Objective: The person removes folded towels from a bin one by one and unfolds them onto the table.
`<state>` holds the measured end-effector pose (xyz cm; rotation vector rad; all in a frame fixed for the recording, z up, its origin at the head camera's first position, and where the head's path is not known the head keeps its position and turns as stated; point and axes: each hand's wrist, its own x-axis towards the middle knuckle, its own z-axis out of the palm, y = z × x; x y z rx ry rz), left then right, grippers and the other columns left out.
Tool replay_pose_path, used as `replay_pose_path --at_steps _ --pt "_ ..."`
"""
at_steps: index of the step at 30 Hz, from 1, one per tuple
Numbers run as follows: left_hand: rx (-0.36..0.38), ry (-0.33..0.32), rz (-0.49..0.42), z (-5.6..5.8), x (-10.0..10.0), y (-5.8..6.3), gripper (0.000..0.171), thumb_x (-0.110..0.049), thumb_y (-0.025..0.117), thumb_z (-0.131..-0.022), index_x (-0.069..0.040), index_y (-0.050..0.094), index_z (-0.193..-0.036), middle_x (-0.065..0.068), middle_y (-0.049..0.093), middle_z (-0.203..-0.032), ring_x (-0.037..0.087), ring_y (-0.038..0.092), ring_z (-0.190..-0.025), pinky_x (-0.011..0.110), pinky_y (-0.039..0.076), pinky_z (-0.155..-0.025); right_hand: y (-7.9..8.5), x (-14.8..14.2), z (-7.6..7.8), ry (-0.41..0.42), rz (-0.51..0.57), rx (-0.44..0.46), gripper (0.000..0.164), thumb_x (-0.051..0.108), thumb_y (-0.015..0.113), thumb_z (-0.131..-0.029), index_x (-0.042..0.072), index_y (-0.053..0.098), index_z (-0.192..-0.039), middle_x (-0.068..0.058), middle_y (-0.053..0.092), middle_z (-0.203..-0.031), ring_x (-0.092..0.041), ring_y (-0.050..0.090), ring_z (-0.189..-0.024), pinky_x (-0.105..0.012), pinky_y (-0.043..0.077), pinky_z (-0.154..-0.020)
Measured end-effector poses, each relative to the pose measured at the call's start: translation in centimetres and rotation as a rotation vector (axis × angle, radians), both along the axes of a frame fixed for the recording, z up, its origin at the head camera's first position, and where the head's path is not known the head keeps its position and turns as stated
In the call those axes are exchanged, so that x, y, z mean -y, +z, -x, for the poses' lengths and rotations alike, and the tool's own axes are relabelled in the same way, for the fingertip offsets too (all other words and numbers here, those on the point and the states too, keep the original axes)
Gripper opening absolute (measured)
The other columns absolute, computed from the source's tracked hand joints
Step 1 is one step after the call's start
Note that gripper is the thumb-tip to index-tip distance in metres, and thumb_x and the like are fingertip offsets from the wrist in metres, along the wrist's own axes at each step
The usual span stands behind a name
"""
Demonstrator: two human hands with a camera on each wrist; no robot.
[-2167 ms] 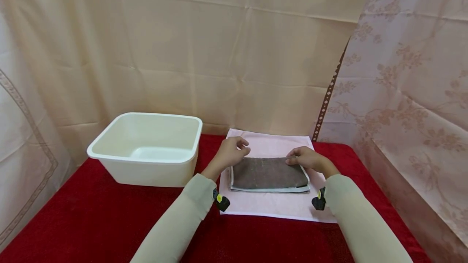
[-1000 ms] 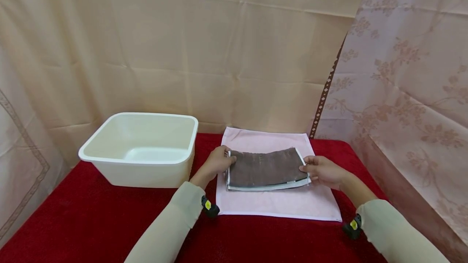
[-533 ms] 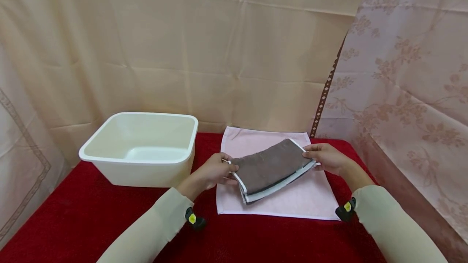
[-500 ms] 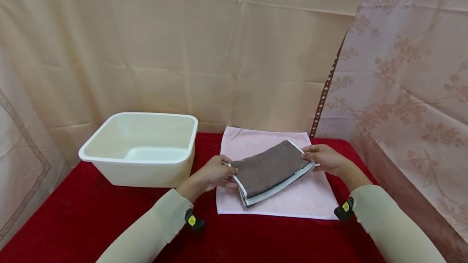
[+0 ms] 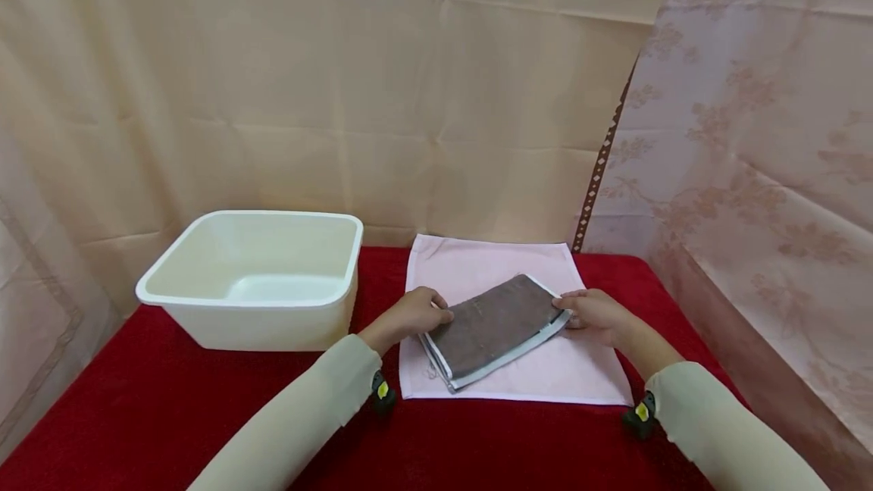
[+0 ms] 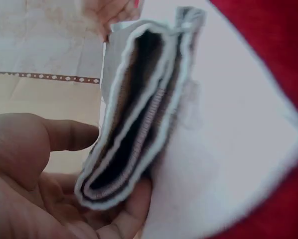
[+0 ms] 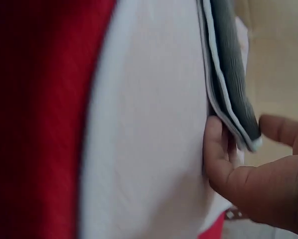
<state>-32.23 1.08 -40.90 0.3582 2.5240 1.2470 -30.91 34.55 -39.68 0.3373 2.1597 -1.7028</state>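
A folded grey-brown cloth (image 5: 501, 324) with white edging lies slanted over a pale pink towel (image 5: 518, 389), its right end farther back. My left hand (image 5: 416, 317) grips its left end, thumb on top. In the left wrist view the layered, open end of the folded cloth (image 6: 164, 99) faces the camera, with the fingers of my left hand (image 6: 34, 174) curled beneath. At the right end, my right hand (image 5: 600, 317) holds the corner. Seen from the right wrist, the thumb and fingers of my right hand (image 7: 263, 184) stand on either side of that corner.
To the left of the towel stands a cream plastic basin (image 5: 259, 324) with nothing visible in it. A red cloth (image 5: 436, 445) covers the table. Beige curtains (image 5: 382, 82) hang behind, and a pink floral curtain (image 5: 771, 195) closes off the right.
Both hands first left the far edge for the two ends, then lifted and turned the folded cloth so its left end came nearer. Since half a second ago it has sunk lower onto the towel.
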Motion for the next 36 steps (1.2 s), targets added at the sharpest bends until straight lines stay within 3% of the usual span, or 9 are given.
replay_pose_path --at_steps 2,5,14,21,25,30,33,36 --pt "-0.007 -0.024 0.025 0.5 -0.5 0.1 0.021 -0.019 0.072 -0.092 -0.001 0.072 -0.103 0.007 0.066 -0.093 0.019 0.06 -0.085 0.031 0.051 -0.072 -0.1 0.5 -0.7 -0.071 0.127 0.027 0.034 0.014 0.056 -0.105 -0.007 0.048 -0.131 -0.012 0.062 -0.105 -0.021 0.065 -0.092 -0.04 0.059 -0.087" --pt "-0.007 -0.04 0.043 1.0 -1.1 0.1 0.018 -0.017 0.072 -0.091 -0.002 0.074 -0.1 0.006 0.067 -0.092 0.019 0.06 -0.085 0.031 0.05 -0.075 -0.4 1.3 -1.7 -0.145 0.23 0.031 0.03 0.011 0.055 -0.105 -0.006 0.048 -0.128 -0.012 0.064 -0.1 -0.022 0.068 -0.09 -0.04 0.059 -0.085" --pt "-0.029 -0.038 0.017 1.3 -0.9 -0.2 0.016 -0.012 0.074 -0.089 -0.001 0.074 -0.102 0.006 0.067 -0.093 0.018 0.059 -0.083 0.028 0.05 -0.071 -1.0 3.3 -2.0 -0.272 0.16 -0.088 0.029 0.01 0.06 -0.102 -0.01 0.055 -0.122 -0.006 0.07 -0.081 -0.015 0.069 -0.075 -0.035 0.062 -0.071" --pt "0.07 -0.046 -0.136 1.1 -0.3 0.5 0.017 -0.01 0.072 -0.093 -0.001 0.07 -0.108 0.01 0.065 -0.088 0.017 0.061 -0.072 0.028 0.051 -0.055 0.8 3.3 -1.5 -0.289 0.233 -0.158 0.009 0.003 0.06 -0.1 -0.003 0.059 -0.107 -0.002 0.067 -0.077 -0.011 0.067 -0.07 -0.031 0.062 -0.068" --pt "0.168 -0.037 -0.262 0.1 0.0 1.2 0.021 -0.008 0.071 -0.094 0.001 0.067 -0.113 0.01 0.063 -0.086 0.016 0.062 -0.067 0.028 0.052 -0.052 2.9 3.2 -1.3 -0.225 0.284 -0.151 0.003 0.005 0.059 -0.101 0.003 0.061 -0.099 -0.001 0.065 -0.081 -0.012 0.066 -0.076 -0.03 0.061 -0.073" --pt "0.323 -0.023 -0.424 -2.1 0.4 2.0 0.024 -0.005 0.067 -0.096 0.002 0.06 -0.117 0.009 0.059 -0.088 0.015 0.063 -0.066 0.027 0.055 -0.054 5.1 3.4 -0.7 -0.16 0.237 -0.124 0.012 0.011 0.062 -0.102 0.012 0.067 -0.091 0.0 0.066 -0.085 -0.015 0.066 -0.081 -0.03 0.06 -0.074" --pt "0.396 -0.026 -0.489 -3.8 0.6 2.2 0.025 -0.004 0.066 -0.096 0.001 0.055 -0.118 0.011 0.062 -0.09 0.016 0.066 -0.068 0.031 0.058 -0.058 5.2 3.6 0.0 -0.125 0.204 -0.127 0.016 0.011 0.062 -0.101 0.014 0.065 -0.085 0.002 0.066 -0.081 -0.014 0.066 -0.077 -0.028 0.058 -0.071" --pt "0.44 -0.042 -0.489 -5.2 0.6 1.6 0.028 -0.005 0.067 -0.096 -0.001 0.051 -0.118 0.014 0.067 -0.09 0.018 0.069 -0.072 0.037 0.061 -0.063 4.1 4.0 0.9 -0.098 0.142 -0.143 0.014 0.01 0.064 -0.099 0.013 0.06 -0.086 0.003 0.065 -0.078 -0.012 0.065 -0.073 -0.028 0.056 -0.069"
